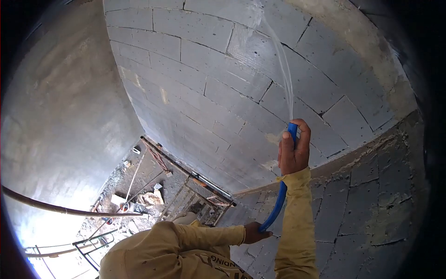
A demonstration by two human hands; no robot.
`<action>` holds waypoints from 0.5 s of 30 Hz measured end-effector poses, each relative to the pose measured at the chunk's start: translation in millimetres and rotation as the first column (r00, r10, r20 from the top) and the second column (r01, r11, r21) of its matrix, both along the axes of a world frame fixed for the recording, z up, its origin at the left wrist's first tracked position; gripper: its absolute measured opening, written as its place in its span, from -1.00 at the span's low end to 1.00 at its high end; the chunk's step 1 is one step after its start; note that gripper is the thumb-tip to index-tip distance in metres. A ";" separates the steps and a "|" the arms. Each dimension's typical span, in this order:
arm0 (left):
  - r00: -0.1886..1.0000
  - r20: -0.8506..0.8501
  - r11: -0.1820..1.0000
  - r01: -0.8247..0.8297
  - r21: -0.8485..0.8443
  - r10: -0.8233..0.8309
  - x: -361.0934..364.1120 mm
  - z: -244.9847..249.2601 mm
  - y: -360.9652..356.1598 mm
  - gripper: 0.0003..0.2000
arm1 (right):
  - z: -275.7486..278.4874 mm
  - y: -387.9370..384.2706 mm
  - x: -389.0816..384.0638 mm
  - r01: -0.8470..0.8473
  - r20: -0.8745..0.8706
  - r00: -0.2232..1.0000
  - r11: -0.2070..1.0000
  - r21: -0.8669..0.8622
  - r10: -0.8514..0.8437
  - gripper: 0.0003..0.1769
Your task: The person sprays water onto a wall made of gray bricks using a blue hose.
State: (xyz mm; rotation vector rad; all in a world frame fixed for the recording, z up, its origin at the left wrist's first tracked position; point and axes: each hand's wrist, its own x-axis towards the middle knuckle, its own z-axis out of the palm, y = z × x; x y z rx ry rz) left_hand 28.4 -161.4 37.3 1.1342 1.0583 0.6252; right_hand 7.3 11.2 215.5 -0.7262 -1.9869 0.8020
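My right hand (294, 151) is raised in front of the wall and closed round a blue hose (277, 207) near its open end. A thin stream of water (284, 65) shoots up from the hose end and strikes the grey block wall (200, 60) near the top, where the blocks look wet. Lower down, my left hand (254, 233) grips the same hose further along its length. Yellow long sleeves cover both arms. Beyond my left hand the hose is hidden.
A smooth plastered wall (55, 93) rises at left. Far below lies a floor (127, 174) with scattered debris, poles and a ladder-like frame (188, 200). A long brown pole (60, 209) crosses at left, above a green metal frame (95, 244). Another block wall (357, 218) stands lower right.
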 end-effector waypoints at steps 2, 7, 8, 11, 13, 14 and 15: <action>1.000 -0.005 1.000 0.000 -0.006 0.000 -2.8 3.3 1.3 -0.43 | -0.2 -0.1 -1.8 -0.009 -0.007 1.000 1.000 -0.002 0.009 -0.56; 1.000 -0.019 1.000 0.002 -0.027 -0.003 -2.6 3.3 1.6 -0.44 | -4.2 3.5 -2.4 -0.018 0.043 0.999 1.000 0.009 0.018 -0.57; 1.000 -0.023 0.999 0.008 -0.034 -0.008 -3.7 4.8 1.7 -0.44 | -1.8 0.9 -2.9 -0.019 0.046 0.999 1.000 0.012 0.019 -0.57; 1.000 -0.006 0.999 -0.030 -0.018 0.030 5.0 -17.2 3.1 -0.43 | -0.9 -2.3 -7.6 -0.026 0.023 0.999 0.999 0.022 0.026 -0.58; 0.999 -0.019 0.999 -0.034 -0.016 0.034 3.8 -10.9 1.5 -0.43 | 0.5 -2.8 -11.5 -0.032 0.030 0.999 0.999 0.014 0.031 -0.58; 0.999 -0.026 0.999 -0.039 -0.014 0.038 2.3 -8.9 1.3 -0.43 | 1.3 -4.5 -11.4 -0.032 0.052 0.998 0.999 0.001 0.032 -0.58; 0.999 -0.038 0.999 -0.038 -0.021 0.038 2.3 -9.9 1.5 -0.44 | 1.7 -5.1 -11.3 -0.032 0.075 0.997 0.999 -0.013 0.033 -0.58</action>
